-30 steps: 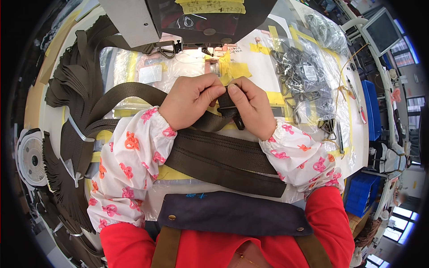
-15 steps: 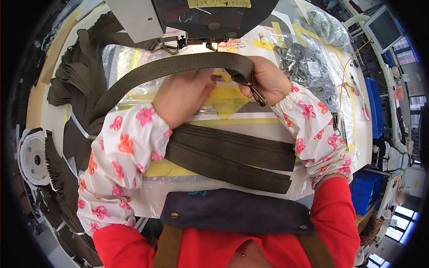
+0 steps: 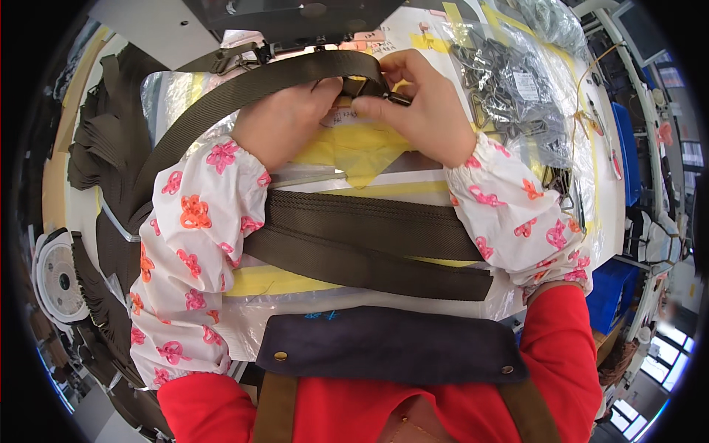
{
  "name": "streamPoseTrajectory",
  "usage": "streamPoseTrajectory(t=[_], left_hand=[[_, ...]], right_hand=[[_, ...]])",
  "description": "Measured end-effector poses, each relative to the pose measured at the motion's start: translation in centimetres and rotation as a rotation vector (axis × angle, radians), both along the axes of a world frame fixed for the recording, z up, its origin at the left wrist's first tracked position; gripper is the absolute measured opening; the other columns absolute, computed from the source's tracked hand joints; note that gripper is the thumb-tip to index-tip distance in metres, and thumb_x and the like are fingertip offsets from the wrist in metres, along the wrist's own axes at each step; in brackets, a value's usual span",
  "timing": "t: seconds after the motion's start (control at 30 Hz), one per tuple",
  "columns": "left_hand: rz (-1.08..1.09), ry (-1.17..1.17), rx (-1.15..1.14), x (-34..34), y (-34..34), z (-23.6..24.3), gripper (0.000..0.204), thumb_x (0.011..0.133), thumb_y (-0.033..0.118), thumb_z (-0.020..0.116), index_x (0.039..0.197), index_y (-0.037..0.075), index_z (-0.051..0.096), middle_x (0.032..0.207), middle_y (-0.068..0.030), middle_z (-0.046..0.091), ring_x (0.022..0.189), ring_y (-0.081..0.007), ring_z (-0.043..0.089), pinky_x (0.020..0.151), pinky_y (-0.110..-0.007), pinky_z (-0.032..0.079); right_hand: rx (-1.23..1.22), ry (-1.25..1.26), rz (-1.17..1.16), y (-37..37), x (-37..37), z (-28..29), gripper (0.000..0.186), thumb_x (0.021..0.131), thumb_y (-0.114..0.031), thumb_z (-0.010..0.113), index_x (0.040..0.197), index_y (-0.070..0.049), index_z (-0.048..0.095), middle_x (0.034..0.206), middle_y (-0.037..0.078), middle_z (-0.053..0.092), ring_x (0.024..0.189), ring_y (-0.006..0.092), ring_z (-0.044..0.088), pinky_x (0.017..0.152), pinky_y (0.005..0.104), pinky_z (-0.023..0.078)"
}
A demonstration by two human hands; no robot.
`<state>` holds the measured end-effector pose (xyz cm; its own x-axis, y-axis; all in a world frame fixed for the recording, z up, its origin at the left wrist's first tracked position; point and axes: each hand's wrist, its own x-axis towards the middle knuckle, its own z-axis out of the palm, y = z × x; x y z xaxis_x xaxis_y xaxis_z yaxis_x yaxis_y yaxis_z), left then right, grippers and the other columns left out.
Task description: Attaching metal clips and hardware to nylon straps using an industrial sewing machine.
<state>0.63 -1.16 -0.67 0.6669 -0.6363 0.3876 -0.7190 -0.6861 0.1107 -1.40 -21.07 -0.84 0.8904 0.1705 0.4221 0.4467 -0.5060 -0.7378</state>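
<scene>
A long olive webbing strap (image 3: 266, 77) arches over my hands below the sewing machine head (image 3: 295, 18). My right hand (image 3: 425, 111) grips a dark metal buckle with a hook (image 3: 395, 97) at the strap's looped end. My left hand (image 3: 288, 118) is closed beside it, fingertips at that end, partly hidden under the arch. Yellow taped film (image 3: 354, 148) lies below them, with a thin metal tool (image 3: 310, 177) on it. Flat webbing pieces (image 3: 369, 229) lie nearer my body.
Bundled straps (image 3: 103, 133) fill the left, beside a round white device (image 3: 59, 277). Bagged metal hooks (image 3: 502, 81) lie at right, near loose hand tools (image 3: 614, 159), blue bins (image 3: 628, 162) and a monitor arm (image 3: 598, 15).
Both hands have moved forward, toward the machine head, with the buckle end. The strap, lying lower behind my hands a second ago, now arches above them.
</scene>
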Motion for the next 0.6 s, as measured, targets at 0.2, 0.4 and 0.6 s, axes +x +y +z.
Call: streamPoseTrajectory(t=[0.2,0.4,0.6], left_hand=[[-0.129,0.101,-0.012,-0.3,0.6,0.5,0.034,0.075,0.007,0.060,0.109,0.006,0.055,0.111,-0.0085,0.058,0.081,-0.0259,0.062,0.067,-0.033,0.052],[-0.196,0.246,-0.127,-0.6,1.3,0.4,0.029,0.085,0.009,0.053,0.114,0.004,0.053,0.118,-0.0103,0.054,0.098,-0.0266,0.057,0.081,-0.033,0.047],[-0.048,0.573,-0.059,-0.9,0.7,2.2,0.034,0.088,0.014,0.049,0.121,0.005,0.048,0.118,-0.0147,0.053,0.101,-0.0303,0.055,0.083,-0.032,0.045]], right_hand=[[-0.040,0.252,0.048,-1.1,1.7,1.2,0.045,0.065,-0.025,0.076,0.098,0.003,0.062,0.090,0.014,0.065,0.076,0.0225,0.062,0.073,0.0291,0.049],[-0.121,0.181,0.116,-1.1,2.1,1.7,0.043,0.069,-0.019,0.076,0.103,0.002,0.059,0.088,0.007,0.062,0.075,0.0121,0.058,0.071,0.0249,0.048],[-0.142,-0.003,0.261,-1.8,2.7,1.0,0.040,0.072,-0.017,0.072,0.105,0.001,0.058,0.087,0.008,0.061,0.078,0.0141,0.057,0.072,0.0242,0.047]])
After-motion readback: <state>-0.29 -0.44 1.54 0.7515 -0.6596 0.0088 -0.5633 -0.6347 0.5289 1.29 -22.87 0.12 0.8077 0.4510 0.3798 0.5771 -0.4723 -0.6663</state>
